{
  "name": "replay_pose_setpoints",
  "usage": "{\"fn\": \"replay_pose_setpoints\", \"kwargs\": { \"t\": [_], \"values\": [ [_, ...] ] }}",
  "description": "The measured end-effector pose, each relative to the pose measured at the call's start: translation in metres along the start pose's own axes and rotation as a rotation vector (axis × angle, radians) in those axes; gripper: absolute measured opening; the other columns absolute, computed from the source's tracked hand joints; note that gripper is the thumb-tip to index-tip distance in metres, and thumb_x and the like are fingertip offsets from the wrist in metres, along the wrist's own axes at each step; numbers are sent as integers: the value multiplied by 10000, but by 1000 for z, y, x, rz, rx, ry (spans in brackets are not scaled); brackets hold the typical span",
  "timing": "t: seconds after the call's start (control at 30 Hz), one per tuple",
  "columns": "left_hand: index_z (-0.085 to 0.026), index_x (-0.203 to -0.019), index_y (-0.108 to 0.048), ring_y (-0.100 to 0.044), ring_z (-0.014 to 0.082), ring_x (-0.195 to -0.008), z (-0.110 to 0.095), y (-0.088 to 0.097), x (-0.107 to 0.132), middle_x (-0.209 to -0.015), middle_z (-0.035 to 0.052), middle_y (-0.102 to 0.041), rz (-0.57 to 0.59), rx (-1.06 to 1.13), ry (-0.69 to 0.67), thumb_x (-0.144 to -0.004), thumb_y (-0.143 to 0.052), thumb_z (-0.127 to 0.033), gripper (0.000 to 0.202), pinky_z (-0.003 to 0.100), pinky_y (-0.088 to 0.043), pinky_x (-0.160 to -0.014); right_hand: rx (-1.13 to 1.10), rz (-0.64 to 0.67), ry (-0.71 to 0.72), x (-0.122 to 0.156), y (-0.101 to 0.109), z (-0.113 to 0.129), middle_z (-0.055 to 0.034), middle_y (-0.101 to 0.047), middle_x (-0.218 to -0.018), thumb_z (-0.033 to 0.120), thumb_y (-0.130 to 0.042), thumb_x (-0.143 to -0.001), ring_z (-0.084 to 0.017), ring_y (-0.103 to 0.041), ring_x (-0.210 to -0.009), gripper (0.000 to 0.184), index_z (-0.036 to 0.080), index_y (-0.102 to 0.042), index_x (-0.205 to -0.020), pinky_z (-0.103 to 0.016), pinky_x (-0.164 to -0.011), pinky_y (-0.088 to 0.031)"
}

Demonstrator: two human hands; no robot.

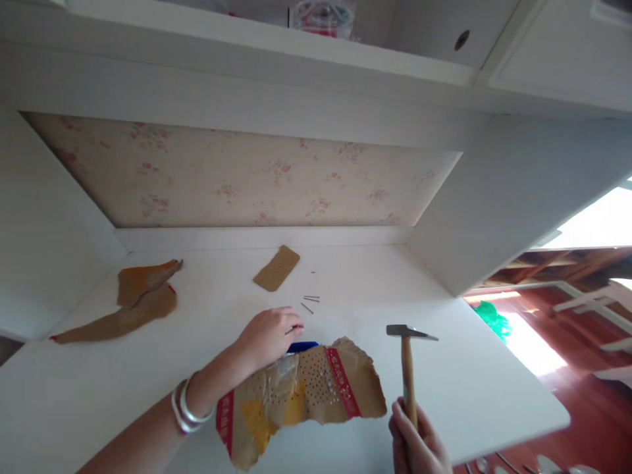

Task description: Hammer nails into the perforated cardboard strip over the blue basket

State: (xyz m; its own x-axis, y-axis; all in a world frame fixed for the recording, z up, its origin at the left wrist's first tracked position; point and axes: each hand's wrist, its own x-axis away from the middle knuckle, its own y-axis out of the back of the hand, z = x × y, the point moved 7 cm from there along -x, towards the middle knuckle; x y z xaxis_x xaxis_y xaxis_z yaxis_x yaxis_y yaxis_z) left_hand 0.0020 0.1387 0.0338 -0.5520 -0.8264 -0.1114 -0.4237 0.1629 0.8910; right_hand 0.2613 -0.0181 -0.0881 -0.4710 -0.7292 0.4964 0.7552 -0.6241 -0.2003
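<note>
My right hand [417,438] is wrapped round the wooden handle of a hammer [407,368], whose metal head points up above the desk. A thin dark nail [294,329] sticks out from the closed fingers of my left hand [269,336]. Just below that hand lies a torn piece of cardboard [316,382] with red printed bands, yellow patches and many small holes. A blue object [303,346] shows partly from behind the cardboard's upper edge. Several loose nails [310,300] lie on the desk beyond my left hand.
The white desk [474,382] stands against a low ledge and floral wallpaper [276,178]. A small perforated brown cardboard piece [277,268] lies at the back, torn cardboard [143,296] at the left. A shelf [276,59] overhangs above; side panels flank the desk.
</note>
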Motion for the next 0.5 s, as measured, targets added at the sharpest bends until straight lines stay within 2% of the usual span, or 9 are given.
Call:
{"fn": "replay_pose_setpoints", "kwargs": {
  "t": [0.1,0.23,0.5],
  "values": [
    [-245,-954,-739,-674,194,-868,22,-12,-28,-986,21,-726,36,-35,-42,-933,-501,-248,239,312,-501,-783,101,101,46,-13,-6,-1,126,-448,-452,610,-798,-647,-5,-277,-270,497,215,-545,-812,-83,-233,-220],
    [-264,-1007,-730,-663,203,-914,39,-35,-56,-1031,25,-721,96,-66,-117,-894,-565,-260,200,307,-506,-794,142,112,37,-22,-5,-7,120,-430,-445,631,-772,-663,-13,-266,-284,501,214,-517,-772,-95,-239,-221],
    [-255,-923,-729,-626,213,-918,60,-61,-84,-968,47,-694,133,-99,-207,-916,-565,-316,175,307,-467,-804,151,115,44,-25,-4,-8,130,-414,-423,622,-758,-690,-26,-270,-275,482,223,-517,-817,-109,-237,-232]
  ]
}}
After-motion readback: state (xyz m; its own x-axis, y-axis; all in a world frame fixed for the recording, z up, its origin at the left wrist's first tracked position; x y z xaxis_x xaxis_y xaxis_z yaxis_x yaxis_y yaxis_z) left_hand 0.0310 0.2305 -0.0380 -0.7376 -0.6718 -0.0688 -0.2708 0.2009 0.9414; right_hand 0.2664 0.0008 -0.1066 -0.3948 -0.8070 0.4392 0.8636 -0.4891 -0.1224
